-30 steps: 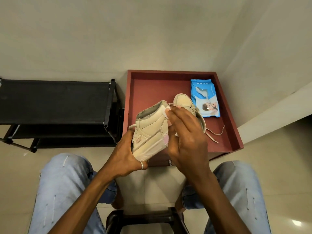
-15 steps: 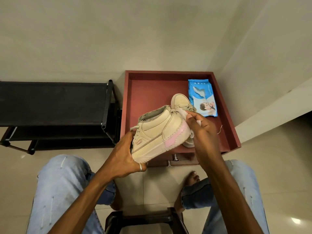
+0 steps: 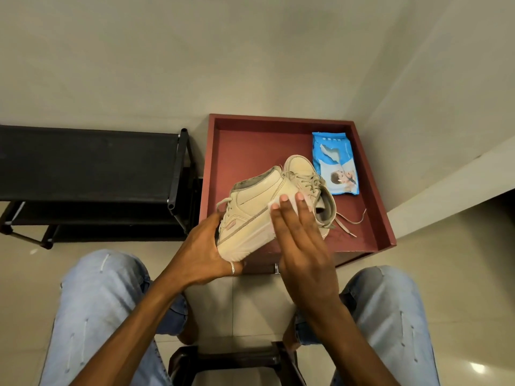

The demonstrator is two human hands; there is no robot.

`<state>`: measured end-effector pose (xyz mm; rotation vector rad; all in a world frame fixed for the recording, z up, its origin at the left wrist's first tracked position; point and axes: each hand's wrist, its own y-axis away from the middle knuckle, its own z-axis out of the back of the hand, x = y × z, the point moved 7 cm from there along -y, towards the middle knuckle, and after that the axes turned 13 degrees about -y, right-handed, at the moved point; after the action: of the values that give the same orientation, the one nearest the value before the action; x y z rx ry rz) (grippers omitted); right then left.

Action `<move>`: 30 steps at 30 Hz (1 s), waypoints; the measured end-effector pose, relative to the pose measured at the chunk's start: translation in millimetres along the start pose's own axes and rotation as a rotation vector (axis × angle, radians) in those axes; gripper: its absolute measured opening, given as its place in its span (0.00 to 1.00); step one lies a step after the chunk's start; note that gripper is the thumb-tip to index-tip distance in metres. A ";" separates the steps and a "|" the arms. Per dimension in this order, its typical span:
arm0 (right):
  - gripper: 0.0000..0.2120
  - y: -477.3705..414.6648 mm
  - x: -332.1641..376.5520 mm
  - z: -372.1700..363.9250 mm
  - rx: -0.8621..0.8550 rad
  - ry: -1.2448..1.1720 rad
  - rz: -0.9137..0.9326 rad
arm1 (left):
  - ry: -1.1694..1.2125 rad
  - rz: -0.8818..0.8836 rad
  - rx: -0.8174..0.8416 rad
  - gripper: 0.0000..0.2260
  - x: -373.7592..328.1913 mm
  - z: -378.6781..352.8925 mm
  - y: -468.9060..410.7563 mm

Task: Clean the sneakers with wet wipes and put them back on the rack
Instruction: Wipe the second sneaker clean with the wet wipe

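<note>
Tiled beige floor, hands up over the near edge of a red-brown square tray table (image 3: 250, 143). Left hand (image 3: 206, 254) grips the lower end of a beige high-top leather sneaker (image 3: 250, 215), fingers curled under the sole. Right hand (image 3: 303, 246) flat, fingers straight, pressing a white wet wipe (image 3: 274, 204) on its side. Second beige sneaker (image 3: 302, 169) on the tray just beyond the grip, blue wet-wipe pack (image 3: 335, 168) beside it. Black fabric shoe rack (image 3: 83, 162) well left of the grip.

A sneaker (image 3: 250, 215) sits between left hand (image 3: 203, 254) and right hand (image 3: 301, 246) — rack (image 3: 89, 162) to their left, tray (image 3: 250, 151) beyond, holding second sneaker (image 3: 299, 168) and pack (image 3: 334, 165).
</note>
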<state>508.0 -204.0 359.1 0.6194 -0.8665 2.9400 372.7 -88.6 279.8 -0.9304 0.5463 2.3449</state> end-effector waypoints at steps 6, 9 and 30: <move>0.18 16.9 22.3 -25.7 0.132 0.083 0.186 | 0.034 0.013 -0.013 0.38 0.5 2.7 -4.0; 0.18 24.5 30.9 -35.5 0.188 0.106 0.282 | 0.054 -0.007 -0.001 0.40 -1.8 4.5 -4.0; 0.20 -36.3 -75.3 31.6 0.068 -0.770 -0.613 | -0.231 -0.192 0.027 0.42 -6.0 0.5 1.1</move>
<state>593.6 -182.6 373.8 1.7109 -0.4470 2.1600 375.5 -91.3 284.6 -0.6559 0.3771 2.2264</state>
